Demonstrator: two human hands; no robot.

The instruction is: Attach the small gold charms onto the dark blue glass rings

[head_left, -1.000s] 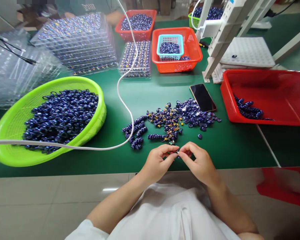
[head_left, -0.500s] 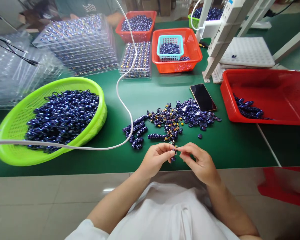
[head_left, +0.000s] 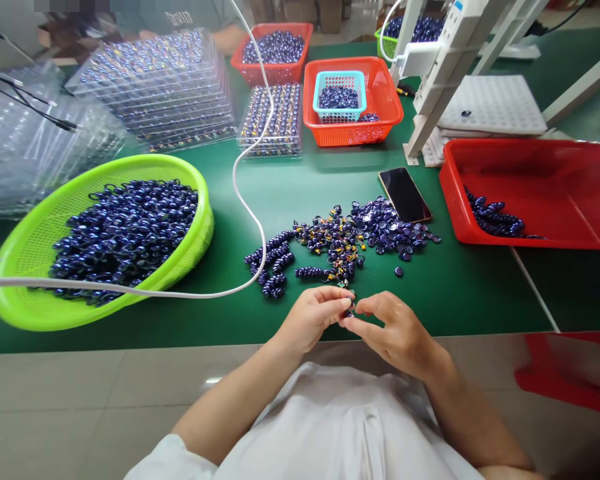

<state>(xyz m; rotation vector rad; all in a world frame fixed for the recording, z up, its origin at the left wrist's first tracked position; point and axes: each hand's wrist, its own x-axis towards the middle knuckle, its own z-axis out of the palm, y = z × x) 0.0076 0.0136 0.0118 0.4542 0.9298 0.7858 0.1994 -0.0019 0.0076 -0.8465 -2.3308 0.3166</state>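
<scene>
My left hand (head_left: 317,317) is closed in a pinch around a small shiny dark-blue part (head_left: 349,312), held just over the table's front edge. The fingertips hide much of this part. Close on its right is my right hand (head_left: 393,328), with index finger and thumb apart and their tips at the part. Beyond the hands lies a loose pile of small pieces with yellow and orange bits (head_left: 337,243). It runs into a heap of dark-blue round caps (head_left: 390,227) on the right. Short stacked rows of dark-blue ring-like parts (head_left: 275,263) lie on its left.
A green basket (head_left: 207,227) full of dark-blue looped parts stands left, crossed by a white cable (head_left: 253,217). A phone (head_left: 405,193) touches the cap heap. On the right is a red tray (head_left: 555,193). Behind stand clear stacked trays (head_left: 190,100) and an orange basket (head_left: 390,110).
My right thumb and index finger have spread apart, and the thumb has moved left and down to the part's lower side. The left hand keeps its pinch nearly in place.
</scene>
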